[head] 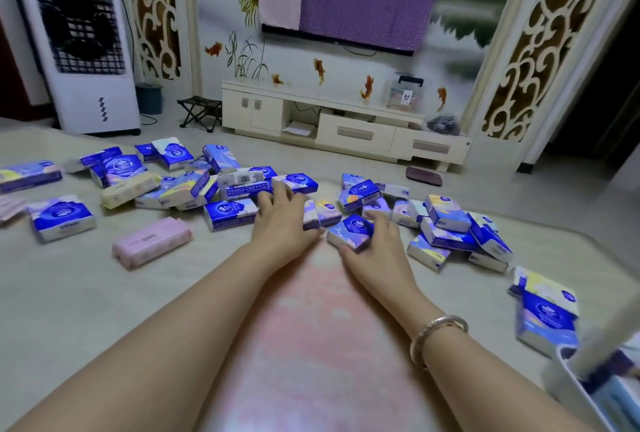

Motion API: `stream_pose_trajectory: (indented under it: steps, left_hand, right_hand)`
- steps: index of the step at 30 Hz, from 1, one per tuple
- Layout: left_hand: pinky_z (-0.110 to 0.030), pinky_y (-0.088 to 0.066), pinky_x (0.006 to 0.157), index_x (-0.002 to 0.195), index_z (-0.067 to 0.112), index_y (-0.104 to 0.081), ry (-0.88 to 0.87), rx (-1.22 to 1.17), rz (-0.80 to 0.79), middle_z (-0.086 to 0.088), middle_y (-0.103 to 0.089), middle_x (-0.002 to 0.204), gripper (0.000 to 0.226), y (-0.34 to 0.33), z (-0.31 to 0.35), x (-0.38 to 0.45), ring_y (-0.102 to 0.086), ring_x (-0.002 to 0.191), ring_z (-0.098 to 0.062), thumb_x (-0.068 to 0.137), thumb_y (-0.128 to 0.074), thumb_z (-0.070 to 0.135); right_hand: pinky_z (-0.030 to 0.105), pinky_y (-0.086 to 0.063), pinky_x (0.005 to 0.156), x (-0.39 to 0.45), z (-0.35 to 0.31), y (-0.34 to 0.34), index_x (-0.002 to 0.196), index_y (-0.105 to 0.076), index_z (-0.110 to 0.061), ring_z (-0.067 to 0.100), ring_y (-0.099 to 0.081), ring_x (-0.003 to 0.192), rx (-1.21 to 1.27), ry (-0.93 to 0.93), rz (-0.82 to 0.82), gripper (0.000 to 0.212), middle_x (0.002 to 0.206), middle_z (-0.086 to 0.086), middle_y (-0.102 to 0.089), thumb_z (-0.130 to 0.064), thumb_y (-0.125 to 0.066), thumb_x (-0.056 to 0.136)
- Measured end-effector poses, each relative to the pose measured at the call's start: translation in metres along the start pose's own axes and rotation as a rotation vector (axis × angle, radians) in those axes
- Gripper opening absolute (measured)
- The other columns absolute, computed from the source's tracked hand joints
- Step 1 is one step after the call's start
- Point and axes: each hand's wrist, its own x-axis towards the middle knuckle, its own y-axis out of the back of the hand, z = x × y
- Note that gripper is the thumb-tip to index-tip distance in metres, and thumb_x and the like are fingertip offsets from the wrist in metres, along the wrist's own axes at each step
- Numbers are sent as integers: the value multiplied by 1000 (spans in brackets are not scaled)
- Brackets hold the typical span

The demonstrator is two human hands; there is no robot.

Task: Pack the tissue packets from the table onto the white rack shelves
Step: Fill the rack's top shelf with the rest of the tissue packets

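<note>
A: Tissue packets (225, 185), where are they?
B: Scattered across the pale table (69, 293), mostly blue-and-white wrappers, with a pink packet (151, 241) at left.
A: And the hands?
B: The left hand (282, 223) lies flat, fingers extended over the pile. The right hand (375, 248) grips one small blue packet (349, 232). The white rack (571, 379) shows at far right.
</note>
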Motion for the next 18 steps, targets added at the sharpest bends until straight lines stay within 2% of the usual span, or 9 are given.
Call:
stream_pose_trajectory:
  steps: [3, 6, 9, 11, 13, 15, 16, 18]
  left_hand:
    - [-39, -36, 96, 130, 18, -41, -68, 46, -6, -8, -36, 137, 55, -5, 4, 6, -36, 118, -32, 85, -60, 44]
    - [-37, -37, 86, 125, 14, -40, -49, 2, -36, -10, -52, 128, 45, -3, 8, 8, -47, 118, -32, 86, -58, 29]
    - [-39, -37, 90, 128, 12, -36, 15, -106, -66, -12, -47, 131, 51, 2, 12, -1, -44, 122, -33, 86, -60, 29]
    - [-39, -39, 96, 132, 11, -34, 72, -305, -95, -14, -44, 133, 56, 11, 16, -12, -42, 123, -34, 86, -62, 31]
    - [-34, -44, 90, 137, 17, -30, 138, -576, -137, -15, -42, 133, 60, 30, 21, -24, -47, 119, -32, 88, -61, 29]
    - [-28, -45, 71, 137, 31, -30, 184, -800, -178, -12, -48, 128, 58, 53, 29, -36, -56, 104, -26, 88, -59, 30]
    - [-26, -44, 67, 136, 36, -31, 191, -878, -181, -9, -53, 123, 55, 65, 33, -43, -57, 94, -22, 88, -58, 31]
    - [-27, -43, 70, 134, 40, -34, 197, -1035, -175, -6, -59, 111, 50, 92, 46, -60, -53, 79, -18, 90, -55, 27]
  right_hand:
    - [23, -36, 97, 1, 2, 1, 134, -39, -19, 18, -44, 121, 65, 2, 28, 66, 129, 2, -43, -33, -71, 78]
    - [21, -36, 95, 0, 2, 1, 132, -40, -20, 16, -45, 120, 105, -6, 51, 64, 129, 1, -42, -25, -71, 77]
    - [19, -36, 96, 0, -2, 6, 130, -41, -22, 12, -46, 119, 218, -44, 72, 65, 127, -3, -41, -26, -76, 76]
    - [28, -42, 102, -5, -6, 13, 131, -40, -23, 10, -47, 121, 371, -107, 76, 68, 132, -5, -42, -29, -78, 75]
    - [33, -47, 99, -14, -14, 24, 130, -40, -26, 11, -52, 119, 523, -161, 73, 67, 134, -4, -45, -29, -79, 76]
    - [28, -47, 91, -27, -26, 39, 127, -40, -26, 13, -54, 116, 628, -170, 43, 61, 130, -2, -50, -21, -76, 78]
    - [25, -46, 88, -33, -34, 47, 126, -41, -25, 13, -55, 115, 681, -161, 29, 58, 127, -1, -52, -18, -75, 80]
    - [20, -47, 82, -46, -57, 71, 126, -45, -24, 11, -58, 112, 764, -119, -7, 53, 123, -1, -55, -16, -72, 82]
